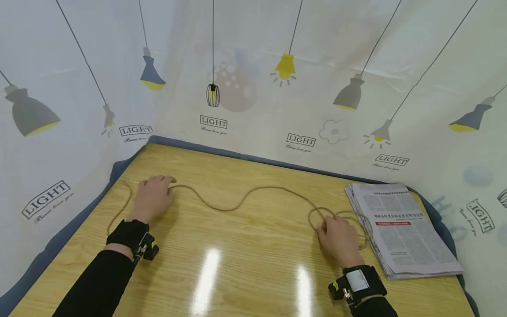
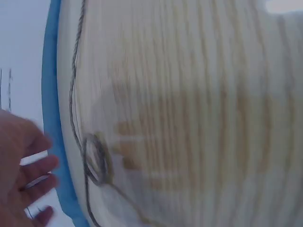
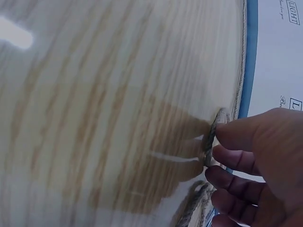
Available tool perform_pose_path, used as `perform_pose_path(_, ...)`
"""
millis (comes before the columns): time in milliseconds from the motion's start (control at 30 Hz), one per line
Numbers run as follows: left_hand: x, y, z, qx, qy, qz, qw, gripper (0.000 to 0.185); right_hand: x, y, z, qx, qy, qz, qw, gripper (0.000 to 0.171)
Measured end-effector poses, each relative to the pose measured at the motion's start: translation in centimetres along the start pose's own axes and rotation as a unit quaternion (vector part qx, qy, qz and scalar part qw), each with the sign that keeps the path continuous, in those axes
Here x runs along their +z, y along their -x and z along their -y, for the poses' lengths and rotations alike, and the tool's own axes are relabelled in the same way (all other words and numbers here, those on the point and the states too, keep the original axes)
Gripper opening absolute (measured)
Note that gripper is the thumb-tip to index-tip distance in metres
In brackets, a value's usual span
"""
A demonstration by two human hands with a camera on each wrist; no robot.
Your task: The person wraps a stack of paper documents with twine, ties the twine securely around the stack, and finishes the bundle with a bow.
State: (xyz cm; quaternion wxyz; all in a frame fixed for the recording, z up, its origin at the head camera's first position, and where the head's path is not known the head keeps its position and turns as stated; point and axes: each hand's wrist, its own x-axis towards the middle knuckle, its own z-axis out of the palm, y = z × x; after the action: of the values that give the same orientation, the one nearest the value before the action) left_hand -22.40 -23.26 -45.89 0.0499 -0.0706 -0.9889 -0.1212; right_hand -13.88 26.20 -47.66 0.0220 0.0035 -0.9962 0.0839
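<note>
Two black-sleeved arms reach across a wooden table [image 1: 245, 273]. The left hand [image 1: 152, 198] lies palm down, fingers relaxed and straight, resting on a long rope [image 1: 237, 203] that snakes across the tabletop. The right hand [image 1: 336, 240] bends at the wrist, its fingertips [image 3: 222, 137] pinching the rope where it coils into loops just beside a stack of newspapers [image 1: 400, 229].
</note>
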Motion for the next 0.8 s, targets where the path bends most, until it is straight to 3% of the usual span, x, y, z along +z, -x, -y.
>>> perform_pose_path(167, 0.3, -0.1, -1.1, -0.016, -0.04, 0.067, 0.9968, 0.029, -0.3, 0.0, 0.4, 0.014, -0.011, 0.009, 1.0, 0.021)
perform_pose_path(267, 0.4, -0.3, -1.2, -0.018, -0.023, 0.083, 0.9961, 0.023, -0.3, 0.0, 0.3, 0.021, -0.015, 0.011, 1.0, 0.02)
perform_pose_path(367, 0.5, -0.6, -1.1, 0.006, 0.005, 0.101, 0.9948, 0.021, -0.3, 0.1, 0.2, 0.022, -0.018, 0.007, 1.0, 0.02)
perform_pose_path(467, 0.4, -0.7, -0.9, 0.04, 0.031, 0.102, 0.9935, 0.018, -0.2, 0.1, 0.1, 0.023, -0.021, 0.006, 1.0, 0.019)
perform_pose_path(567, 0.1, -0.5, -0.9, 0.065, 0.061, 0.077, 0.993, 0.017, -0.2, 0.1, 0.1, 0.027, -0.025, 0.015, 0.999, 0.026)
perform_pose_path(667, -0.4, -0.4, -0.9, 0.069, 0.082, 0.06, 0.9924, 0.023, -0.3, 0.0, 0.2, 0.034, -0.033, 0.025, 0.999, 0.036)
perform_pose_path(800, -0.4, -0.2, -1.1, 0.06, 0.077, 0.085, 0.9916, 0.029, -0.5, 0.0, 0.3, 0.038, -0.059, 0.04, 0.997, 0.032)
